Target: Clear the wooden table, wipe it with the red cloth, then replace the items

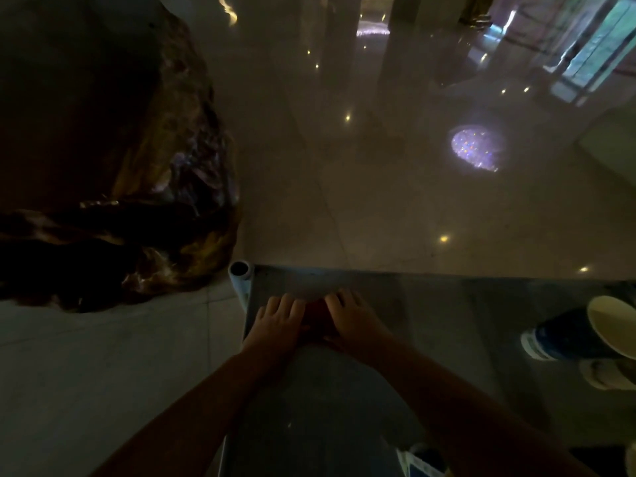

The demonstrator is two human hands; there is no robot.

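Wiping now | your left hand [278,316] and right hand [351,316] lie flat, fingers spread, pressing the red cloth [316,313] at the table's [447,304] far-left corner | cup [609,325] at right edge looks uncleared | replacing items remains, I'd judge

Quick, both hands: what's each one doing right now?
Left hand: open, flat, pressing on the red cloth.
Right hand: open, flat, pressing on the same cloth.
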